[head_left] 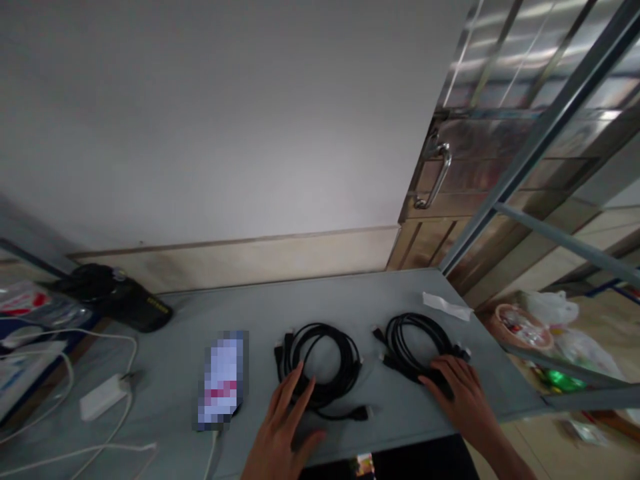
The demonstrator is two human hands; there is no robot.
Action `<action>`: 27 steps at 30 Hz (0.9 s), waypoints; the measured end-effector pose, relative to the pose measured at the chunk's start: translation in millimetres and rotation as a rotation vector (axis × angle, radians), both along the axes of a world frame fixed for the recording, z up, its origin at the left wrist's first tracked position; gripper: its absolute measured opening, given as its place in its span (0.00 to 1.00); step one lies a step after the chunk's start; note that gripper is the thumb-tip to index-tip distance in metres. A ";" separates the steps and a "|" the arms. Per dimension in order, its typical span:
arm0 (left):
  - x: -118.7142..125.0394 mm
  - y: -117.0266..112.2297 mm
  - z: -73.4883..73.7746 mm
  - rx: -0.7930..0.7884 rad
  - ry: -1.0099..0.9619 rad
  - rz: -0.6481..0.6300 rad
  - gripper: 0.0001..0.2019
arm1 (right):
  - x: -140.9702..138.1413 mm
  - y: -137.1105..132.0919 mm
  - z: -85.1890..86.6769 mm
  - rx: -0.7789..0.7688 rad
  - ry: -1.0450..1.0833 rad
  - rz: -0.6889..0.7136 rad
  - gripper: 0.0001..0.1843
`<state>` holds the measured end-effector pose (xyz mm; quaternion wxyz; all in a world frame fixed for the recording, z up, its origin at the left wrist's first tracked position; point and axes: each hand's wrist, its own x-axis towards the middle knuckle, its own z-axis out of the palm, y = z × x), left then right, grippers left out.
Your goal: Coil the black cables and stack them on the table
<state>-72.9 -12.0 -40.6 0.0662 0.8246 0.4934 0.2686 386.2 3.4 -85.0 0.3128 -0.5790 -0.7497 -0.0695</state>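
Observation:
Two black coiled cables with plug ends lie on a grey tabletop [270, 307]. My left hand [283, 427] is at the near left side of the left cable coil [350, 363]; its fingers are spread, with fingertips on or just over the loops. One plug [360, 413] of this coil points right, near the table's front. My right hand [465, 397] lies over the near right part of the right cable coil [395, 333], thumb apart from the fingers and black cable showing between them. Neither hand is visibly wrapped round a coil.
A phone [223, 377], blurred out, lies left of the coils with a white cord. Further left are a white power adapter [103, 398], a black bag-like item [135, 303] and a clear bottle [35, 303]. A white paper strip [447, 306] lies back right. A metal frame post [540, 140] rises at right.

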 end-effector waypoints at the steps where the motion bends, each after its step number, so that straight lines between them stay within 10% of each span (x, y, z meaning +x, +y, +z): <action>1: -2.7 3.5 -0.6 0.017 0.003 0.008 0.33 | -0.4 0.4 0.4 -0.001 0.005 0.002 0.21; 7: -2.0 33.3 -0.6 0.067 -0.008 0.118 0.12 | 5.5 -0.2 1.7 -0.033 0.017 0.010 0.20; 15: 34.6 58.7 1.1 0.164 -0.087 0.304 0.20 | 1.3 -1.2 7.4 -0.102 0.047 -0.033 0.17; 27: 36.8 -44.8 -15.2 0.174 -0.261 0.219 0.14 | 0.0 1.6 9.1 -0.085 0.032 -0.016 0.14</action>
